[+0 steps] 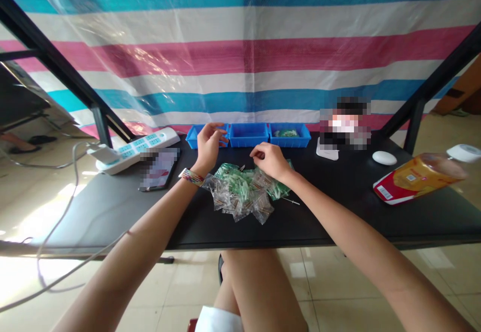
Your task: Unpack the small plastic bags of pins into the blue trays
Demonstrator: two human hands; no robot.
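Note:
A heap of small clear plastic bags with green parts [240, 191] lies in the middle of the black table [338, 211]. My left hand [209, 144] is raised above the left blue bin [193, 136], fingers loosely curled and apart, nothing visible in them. My right hand [271, 160] rests on the top of the heap, fingers pinched together on something small that I cannot make out. A thin pin-like part [291, 201] lies right of the heap.
Three blue bins stand in a row at the back: the middle one [248, 135], the right one [290, 135] holding green parts. A white power strip [137, 149], a phone [158, 170], a white puck [384, 158] and a bottle [421, 175] lie around.

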